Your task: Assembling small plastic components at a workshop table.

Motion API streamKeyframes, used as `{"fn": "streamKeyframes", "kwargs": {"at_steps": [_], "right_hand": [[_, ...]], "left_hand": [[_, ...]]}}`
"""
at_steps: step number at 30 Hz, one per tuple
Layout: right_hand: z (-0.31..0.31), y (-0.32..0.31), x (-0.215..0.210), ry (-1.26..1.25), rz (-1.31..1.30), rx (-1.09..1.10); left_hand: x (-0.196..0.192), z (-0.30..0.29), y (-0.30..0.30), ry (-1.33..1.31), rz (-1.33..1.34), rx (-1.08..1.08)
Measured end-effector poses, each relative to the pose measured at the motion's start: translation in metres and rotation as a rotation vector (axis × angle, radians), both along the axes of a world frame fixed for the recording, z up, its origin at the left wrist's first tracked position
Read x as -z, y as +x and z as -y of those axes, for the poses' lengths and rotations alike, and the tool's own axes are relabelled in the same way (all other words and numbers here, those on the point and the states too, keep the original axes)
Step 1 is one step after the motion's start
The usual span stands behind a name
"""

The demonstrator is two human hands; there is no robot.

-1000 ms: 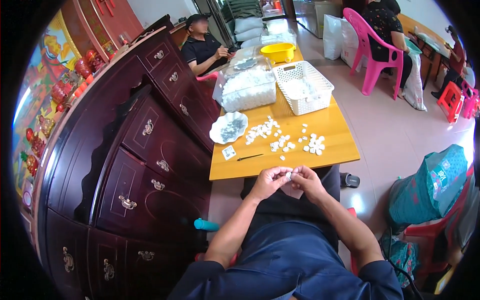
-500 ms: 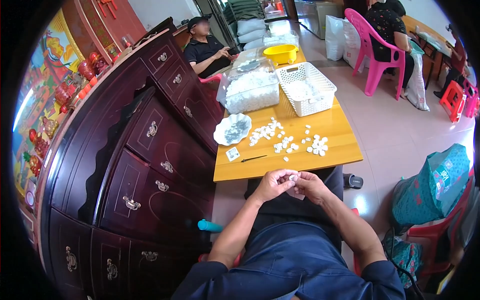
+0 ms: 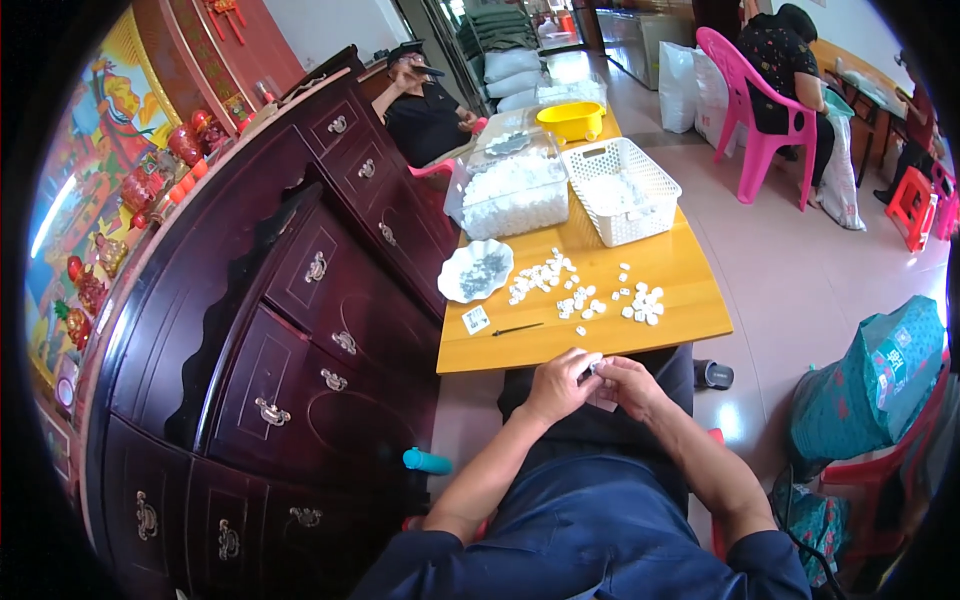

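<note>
Sitting beside a dark cabinet (image 3: 305, 392) at left, at a yellow table (image 3: 690, 300) bearing a scalloped dish (image 3: 455, 278), a clear tub (image 3: 512, 226) and a dark tool (image 3: 517, 328). Pinching 1 small white piece (image 3: 596, 366) in the fingers of left hand (image 3: 562, 388) and right hand (image 3: 632, 386), just off the near edge, with loose white pieces (image 3: 642, 304) and a white basket (image 3: 640, 228) beyond. Flanked at right by tiled floor (image 3: 765, 315), a pink chair (image 3: 764, 152) and a teal bag (image 3: 868, 385).

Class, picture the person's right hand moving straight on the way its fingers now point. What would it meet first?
Beyond the small pale piece at its fingertips, the right hand would probably meet the left hand first, though exact depth is hard to judge.
</note>
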State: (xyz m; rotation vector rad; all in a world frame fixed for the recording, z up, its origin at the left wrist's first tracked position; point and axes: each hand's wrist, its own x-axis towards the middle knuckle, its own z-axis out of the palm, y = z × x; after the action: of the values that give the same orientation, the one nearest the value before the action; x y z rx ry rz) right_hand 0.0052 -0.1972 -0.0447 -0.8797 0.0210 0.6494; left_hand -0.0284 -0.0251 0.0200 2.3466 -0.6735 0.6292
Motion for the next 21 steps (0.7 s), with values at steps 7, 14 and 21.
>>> {"fn": "streamKeyframes", "kwargs": {"at_steps": [7, 14, 21], "right_hand": [[0.004, 0.001, -0.003, -0.024, 0.020, -0.003], [0.004, 0.002, 0.001, -0.142, 0.128, 0.005], [0.001, 0.000, -0.012, -0.237, 0.217, 0.064]], "left_hand": [[-0.001, -0.004, 0.002, -0.021, -0.147, 0.009], [0.003, -0.006, 0.003, 0.030, -0.097, 0.039], [0.005, -0.005, 0.006, 0.060, -0.072, 0.039]]}}
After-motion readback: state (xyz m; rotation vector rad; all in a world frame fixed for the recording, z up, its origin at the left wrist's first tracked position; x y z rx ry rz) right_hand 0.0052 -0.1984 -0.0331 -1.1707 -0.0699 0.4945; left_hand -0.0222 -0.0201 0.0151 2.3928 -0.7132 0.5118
